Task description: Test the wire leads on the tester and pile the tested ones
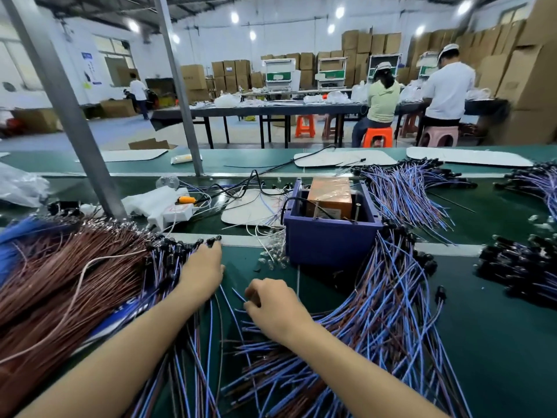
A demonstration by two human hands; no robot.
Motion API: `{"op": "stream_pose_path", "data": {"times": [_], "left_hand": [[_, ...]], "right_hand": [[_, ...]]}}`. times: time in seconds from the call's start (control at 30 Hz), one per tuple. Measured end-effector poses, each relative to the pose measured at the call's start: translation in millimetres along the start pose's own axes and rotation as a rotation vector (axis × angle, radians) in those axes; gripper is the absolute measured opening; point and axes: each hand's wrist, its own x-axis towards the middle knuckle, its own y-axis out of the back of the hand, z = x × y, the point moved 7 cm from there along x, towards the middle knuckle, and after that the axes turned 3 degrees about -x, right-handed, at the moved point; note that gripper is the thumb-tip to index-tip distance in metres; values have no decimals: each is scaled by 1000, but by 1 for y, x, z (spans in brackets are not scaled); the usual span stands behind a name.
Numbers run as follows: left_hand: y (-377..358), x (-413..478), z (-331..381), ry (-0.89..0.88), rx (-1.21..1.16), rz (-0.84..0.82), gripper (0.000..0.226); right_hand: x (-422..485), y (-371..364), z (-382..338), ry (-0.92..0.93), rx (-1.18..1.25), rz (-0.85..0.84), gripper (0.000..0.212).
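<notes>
Green bench mat (497, 342), workshop behind: wire leads (164, 276) fan out under your hands.
Your left hand (202, 273) touches their black plugs at the far end, grip unclear; your right hand (271, 306) pinches the near blue tails. Leads run near-to-far; the tester (328, 236) sits far-right, nearer your right hand.

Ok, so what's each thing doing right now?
left hand: resting on the left wire leads, grip unclear.
right hand: curled, pinching a blue wire lead.
tester box: upright, top open.
brown wire bundle: lying fanned out.
right wire leads: loose heap beside the tester box.
</notes>
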Motion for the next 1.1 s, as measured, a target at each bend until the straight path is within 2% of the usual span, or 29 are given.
{"op": "stream_pose_path", "data": {"times": [0.17,0.3,0.47,0.53,0.6,0.67,0.73,0.8,0.87,0.93,1.03,1.1], "left_hand": [[9,14,-3,56,103,22,19],[18,21,5,29,200,52,22],[12,24,1,28,307,-75,28],[13,21,0,43,210,-64,23],[31,17,10,9,72,35,21],[67,9,35,-129,-112,228,24],[112,-15,72,-397,-379,403,22],[150,-60,113,-705,-513,456,19],[162,-110,144,-976,-454,414,20],[148,-157,162,-1183,-233,355,21],[110,-201,160,-1339,-190,35,21],[88,-218,157,-1425,-126,-30,20]], "right_hand": [[-3,-4,-1,1,45,-2,24],[-7,3,10,-27,218,63,21],[-6,11,18,-111,441,60,18],[-7,7,20,-178,646,12,18],[-10,1,20,-292,1012,-64,23],[-13,-2,12,-410,1380,-142,36],[-12,4,-2,-461,1634,-223,48],[-8,21,-12,-414,1801,-236,51],[-5,49,-14,-302,1846,-172,32],[-6,73,-8,-264,1838,-154,24],[-11,96,10,-344,1817,-125,31],[-13,109,27,-357,1752,15,22]]}}
